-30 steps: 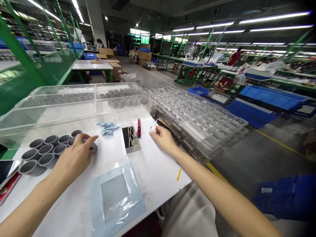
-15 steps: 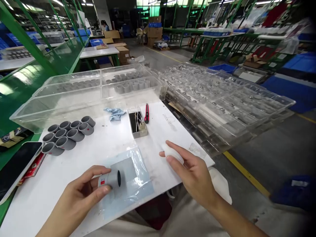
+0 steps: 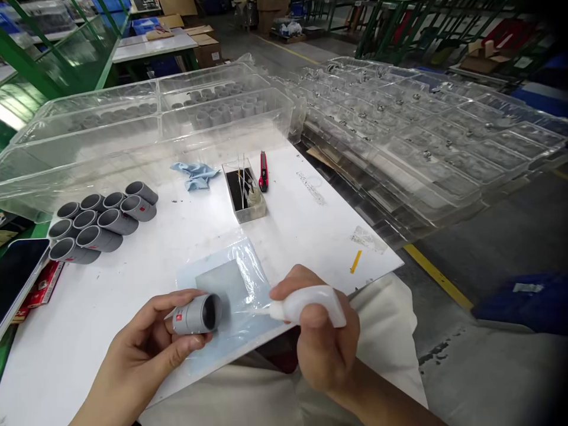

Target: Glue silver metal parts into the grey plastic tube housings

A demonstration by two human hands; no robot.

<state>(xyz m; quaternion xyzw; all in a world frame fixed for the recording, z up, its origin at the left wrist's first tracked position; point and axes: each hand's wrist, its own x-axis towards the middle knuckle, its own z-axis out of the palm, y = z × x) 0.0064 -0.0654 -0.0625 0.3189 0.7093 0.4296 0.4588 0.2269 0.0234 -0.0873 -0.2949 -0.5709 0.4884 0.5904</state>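
Between the thumb and fingers of my left hand [image 3: 151,349] is a short grey tube [image 3: 195,316] with a small red mark, its open end turned to the right. My right hand [image 3: 326,337] is closed around a white squeeze bottle [image 3: 306,302], whose thin nozzle points left at the tube, a short gap apart. Below both lies a light blue sheet [image 3: 186,272] under clear film, with a grey square [image 3: 224,281] on it. Several more grey tubes [image 3: 106,236] stand grouped on the left of the white table [image 3: 146,272].
A small clear box [image 3: 244,192] holds tweezers and a little bottle, beside a red box cutter [image 3: 263,171]. A blue cloth [image 3: 197,176] lies left of them. Clear trays [image 3: 133,139] with tubes line the back; stacked clear trays [image 3: 399,136] stand right. A phone [image 3: 20,278] sits far left.
My right hand has turned the bottle so its nozzle faces left toward the tube. The tube's open end has tilted more toward me. The view has tipped downward.
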